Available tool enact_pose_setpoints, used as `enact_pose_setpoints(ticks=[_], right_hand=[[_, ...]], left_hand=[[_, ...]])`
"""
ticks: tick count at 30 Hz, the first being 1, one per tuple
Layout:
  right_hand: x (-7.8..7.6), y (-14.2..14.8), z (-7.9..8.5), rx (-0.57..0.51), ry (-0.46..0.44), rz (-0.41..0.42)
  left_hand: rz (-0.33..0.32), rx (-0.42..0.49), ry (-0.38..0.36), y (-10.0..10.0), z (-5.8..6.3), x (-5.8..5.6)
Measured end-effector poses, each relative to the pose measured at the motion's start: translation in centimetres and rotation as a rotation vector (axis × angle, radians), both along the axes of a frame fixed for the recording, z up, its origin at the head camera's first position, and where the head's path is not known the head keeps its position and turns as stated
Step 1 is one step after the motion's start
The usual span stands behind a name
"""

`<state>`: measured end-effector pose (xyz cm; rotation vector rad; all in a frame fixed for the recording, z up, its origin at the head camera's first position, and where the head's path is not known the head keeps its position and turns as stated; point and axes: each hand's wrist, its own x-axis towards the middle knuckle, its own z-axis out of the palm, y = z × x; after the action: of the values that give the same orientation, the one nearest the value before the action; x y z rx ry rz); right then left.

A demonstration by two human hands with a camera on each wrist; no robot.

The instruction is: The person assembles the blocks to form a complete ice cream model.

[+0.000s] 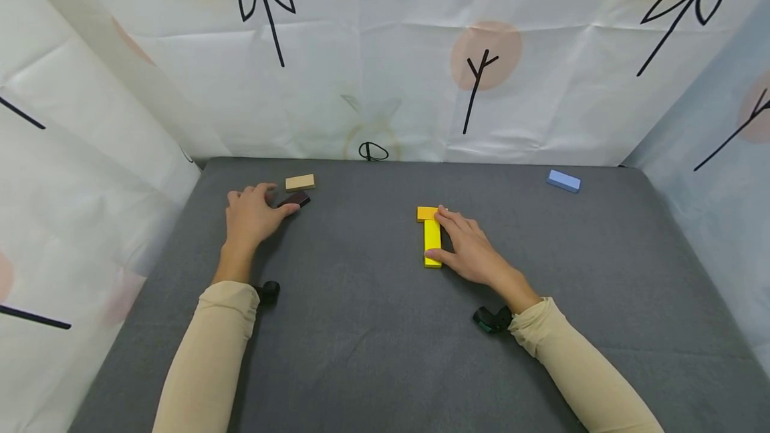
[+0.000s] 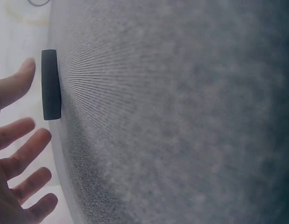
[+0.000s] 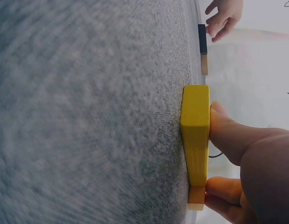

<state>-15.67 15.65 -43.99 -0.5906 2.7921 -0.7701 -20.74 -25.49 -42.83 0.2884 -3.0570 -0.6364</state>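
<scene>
On the grey table, a yellow block lies lengthwise with a darker orange-yellow block crosswise at its far end, forming a T. My right hand rests on the pair. Its thumb touches the top of the yellow block's near end, while the fingertips touch the orange-yellow block. Far left, my left hand hovers at a dark, nearly black block, thumb by its near side. In the left wrist view those fingers are spread around the dark block, with a gap showing between them and it.
Just behind the dark block lies a light wooden-coloured block. A blue block sits at the far right. White patterned cloth rises behind the table's back edge and along both sides.
</scene>
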Motion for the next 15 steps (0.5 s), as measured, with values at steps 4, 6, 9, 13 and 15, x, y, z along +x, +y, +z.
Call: enact_pose_setpoints(ticks=[4, 6, 9, 13, 15], right_hand=[[-0.02, -0.02, 0.05, -0.004, -0.003, -0.001], [-0.03, -0.02, 0.06, -0.005, -0.004, -0.003], [-0.04, -0.01, 0.04, -0.005, -0.004, -0.002], [-0.03, 0.05, -0.05, -0.004, -0.001, 0.0], [-0.02, 0.08, -0.09, -0.005, 0.0, 0.0]], left_hand=[[0.017, 0.016, -0.014, -0.04, 0.11, 0.13], [0.025, 0.023, -0.025, -0.05, 0.17, 0.21], [0.035, 0.03, -0.045, -0.05, 0.22, 0.33], [0.044, 0.045, -0.062, 0.08, 0.26, 0.35], [0.05, 0.058, -0.067, 0.21, 0.33, 0.3]])
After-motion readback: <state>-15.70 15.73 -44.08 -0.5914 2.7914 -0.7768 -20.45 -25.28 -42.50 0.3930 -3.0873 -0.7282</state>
